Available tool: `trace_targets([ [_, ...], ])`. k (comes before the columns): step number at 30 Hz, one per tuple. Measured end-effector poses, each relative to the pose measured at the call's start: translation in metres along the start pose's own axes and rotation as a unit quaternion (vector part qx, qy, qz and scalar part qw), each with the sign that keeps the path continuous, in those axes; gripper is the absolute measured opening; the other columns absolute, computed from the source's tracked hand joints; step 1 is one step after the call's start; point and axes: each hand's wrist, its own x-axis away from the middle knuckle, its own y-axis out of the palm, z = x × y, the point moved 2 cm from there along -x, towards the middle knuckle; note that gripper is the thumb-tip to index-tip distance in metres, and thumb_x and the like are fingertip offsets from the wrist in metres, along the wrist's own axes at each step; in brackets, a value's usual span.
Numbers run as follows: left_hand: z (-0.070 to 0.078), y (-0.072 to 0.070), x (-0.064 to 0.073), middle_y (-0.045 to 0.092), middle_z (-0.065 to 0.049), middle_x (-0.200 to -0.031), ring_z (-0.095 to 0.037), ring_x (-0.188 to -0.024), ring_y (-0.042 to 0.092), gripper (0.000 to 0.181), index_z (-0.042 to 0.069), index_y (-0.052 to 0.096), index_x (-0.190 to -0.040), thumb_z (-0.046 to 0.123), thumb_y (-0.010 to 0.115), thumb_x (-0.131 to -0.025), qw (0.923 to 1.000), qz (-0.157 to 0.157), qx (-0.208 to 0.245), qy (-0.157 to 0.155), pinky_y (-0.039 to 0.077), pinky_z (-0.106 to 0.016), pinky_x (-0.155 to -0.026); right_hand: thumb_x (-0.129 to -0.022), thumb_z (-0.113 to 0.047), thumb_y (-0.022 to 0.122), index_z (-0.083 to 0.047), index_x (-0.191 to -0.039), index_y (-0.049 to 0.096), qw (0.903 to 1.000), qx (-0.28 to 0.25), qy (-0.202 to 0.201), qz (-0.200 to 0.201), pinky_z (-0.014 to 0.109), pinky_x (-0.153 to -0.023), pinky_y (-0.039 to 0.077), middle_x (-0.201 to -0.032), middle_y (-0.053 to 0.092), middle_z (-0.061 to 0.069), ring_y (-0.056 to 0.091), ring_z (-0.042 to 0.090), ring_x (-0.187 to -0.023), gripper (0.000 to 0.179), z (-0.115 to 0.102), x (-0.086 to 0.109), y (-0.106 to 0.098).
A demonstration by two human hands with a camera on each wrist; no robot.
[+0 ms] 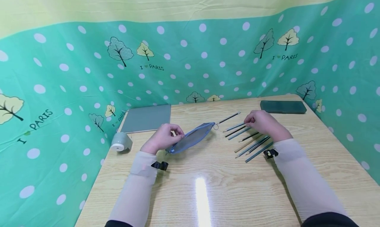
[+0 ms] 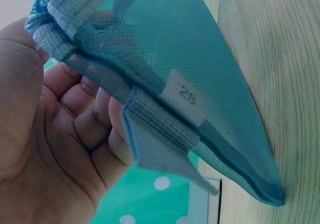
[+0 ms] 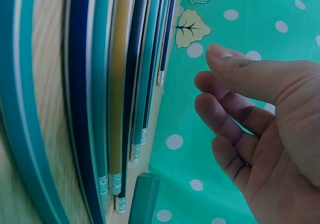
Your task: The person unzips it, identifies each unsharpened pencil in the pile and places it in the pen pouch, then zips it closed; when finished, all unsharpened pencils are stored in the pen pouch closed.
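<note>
My left hand [image 1: 165, 137] pinches the edge of a blue-trimmed mesh zip pouch [image 1: 194, 138], raised at a slant over the table. The left wrist view shows the pouch's fabric tab [image 2: 160, 134] and a white label [image 2: 184, 98] reading 25. My right hand [image 1: 263, 123] hovers above several loose pencils [image 1: 252, 142] in blue, dark and yellow. In the right wrist view its fingers [image 3: 215, 111] are loosely bent, with nothing between them and the thumb. A separate dark pencil [image 1: 230, 117] lies just past the pouch's ringed corner.
A dark green case [image 1: 283, 107] lies at the back right of the wooden table [image 1: 237, 190]. At the back left are a flat grey board [image 1: 146, 118] and a small pale round-fronted device [image 1: 121, 142]. Patterned cloth [image 1: 190, 55] hangs behind the table.
</note>
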Motion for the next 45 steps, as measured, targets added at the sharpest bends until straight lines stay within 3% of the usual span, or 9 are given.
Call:
trace_targets([
  [9, 0.001, 0.001, -0.001, 0.069, 0.005, -0.086, -0.020, -0.072, 0.060, 0.012, 0.009, 0.079, -0.098, 0.019, 0.073, -0.098, 0.9999, -0.002, -0.009, 0.004, 0.050, -0.032, -0.064, -0.098, -0.010, 0.075, -0.009, -0.110, 0.080, 0.9994, 0.023, 0.006, -0.026, 0.050, -0.086, 0.056, -0.107, 0.071, 0.006, 0.068, 0.027, -0.098, 0.013, 0.004, -0.008, 0.001],
  [20, 0.001, 0.002, 0.000, 0.069, 0.004, -0.085, -0.021, -0.072, 0.061, 0.010, 0.008, 0.079, -0.097, 0.017, 0.074, -0.098, 1.0000, 0.000, -0.009, 0.004, 0.050, -0.033, -0.064, -0.095, -0.006, 0.078, -0.012, -0.104, 0.082, 0.9961, 0.060, -0.030, -0.058, 0.047, -0.084, 0.058, -0.103, 0.075, 0.003, 0.070, 0.024, -0.096, 0.012, 0.004, -0.025, 0.002],
  [34, 0.002, 0.002, -0.001, 0.069, 0.004, -0.086, -0.018, -0.063, 0.058, 0.007, 0.013, 0.079, -0.095, 0.018, 0.074, -0.097, 0.9999, -0.007, -0.008, -0.004, 0.050, -0.032, -0.060, -0.092, -0.004, 0.080, -0.015, -0.090, 0.082, 0.9922, 0.073, -0.061, -0.081, 0.046, -0.083, 0.058, -0.095, 0.073, -0.001, 0.068, 0.020, -0.089, 0.011, 0.012, -0.040, 0.015],
  [45, 0.000, 0.003, -0.001, 0.069, 0.003, -0.085, -0.015, -0.058, 0.054, 0.006, 0.015, 0.079, -0.094, 0.018, 0.074, -0.097, 0.9999, -0.010, -0.002, -0.008, 0.048, -0.031, -0.057, -0.089, -0.002, 0.082, -0.018, -0.085, 0.081, 0.9924, 0.071, -0.056, -0.083, 0.047, -0.083, 0.057, -0.093, 0.072, -0.002, 0.068, 0.020, -0.087, 0.016, 0.015, -0.044, 0.019],
])
